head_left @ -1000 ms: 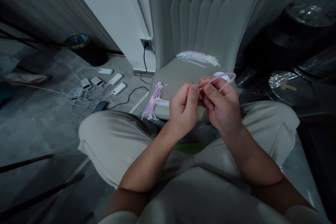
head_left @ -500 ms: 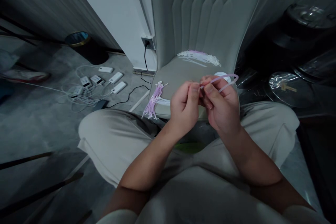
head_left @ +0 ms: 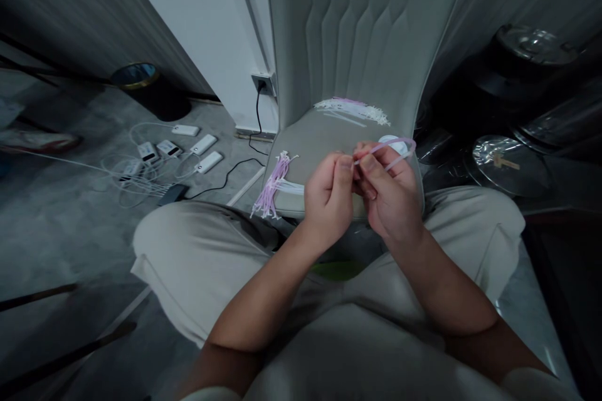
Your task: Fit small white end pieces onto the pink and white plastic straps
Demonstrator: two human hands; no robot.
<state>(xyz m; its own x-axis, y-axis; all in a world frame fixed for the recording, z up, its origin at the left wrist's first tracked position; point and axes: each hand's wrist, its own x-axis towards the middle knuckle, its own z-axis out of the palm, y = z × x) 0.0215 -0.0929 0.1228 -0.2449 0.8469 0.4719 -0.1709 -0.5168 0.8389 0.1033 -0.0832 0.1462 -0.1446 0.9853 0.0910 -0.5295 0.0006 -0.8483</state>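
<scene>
A thin, flexible lilac cord (head_left: 401,140) bends in a loop out over my right hand (head_left: 396,195), whose thumb and fingers pinch it. My left hand (head_left: 329,197) is closed right beside, thumb against forefinger, at the end of the same cord; the fingertips of both hands meet there and hide the detail. Beyond them is the grey chair seat (head_left: 305,138). On it, left of my left hand, lie a bundle of lilac strands with knobbed white ends (head_left: 271,191) and some white strands (head_left: 291,188). A pile of white and lilac strands (head_left: 352,111) rests near the backrest.
A white round object (head_left: 394,144) sits on the seat behind my right hand. On the floor at left are several white power-bank-like boxes (head_left: 204,144) with tangled cables, and a black bin (head_left: 162,97). Shiny lidded containers (head_left: 510,166) stand at right. A wall socket (head_left: 264,84) holds a plug.
The view has shifted slightly, so the chair and pile appear a little lower. Both hands keep their pinch on the cord, and the loop stays much the same.
</scene>
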